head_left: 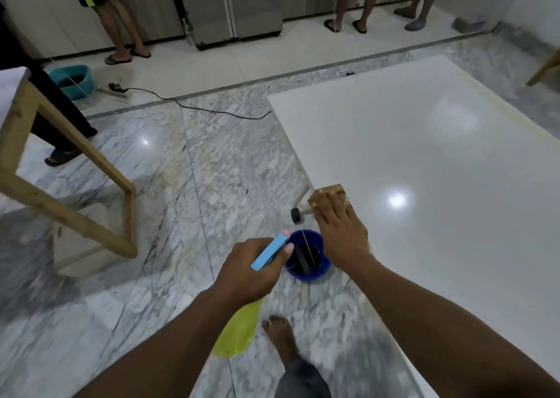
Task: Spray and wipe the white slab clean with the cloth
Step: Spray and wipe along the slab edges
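The white slab (439,167) fills the right half of the view, raised off the marble floor. My right hand (341,231) lies flat on a brown folded cloth (325,196) at the slab's near left edge, fingers spread over it. My left hand (251,272) grips a spray bottle with a blue trigger head (269,250) and a yellow-green body (238,332) that hangs down below my wrist. The bottle is held off the slab, left of my right hand.
A blue bucket (315,272) stands on the floor between my hands. A small black wheel (296,215) sits beside the slab's edge. A wooden table frame (72,167) is at the left. A black cable (194,106), a teal basin (74,80) and several standing people are farther back. My bare foot (280,337) is below.
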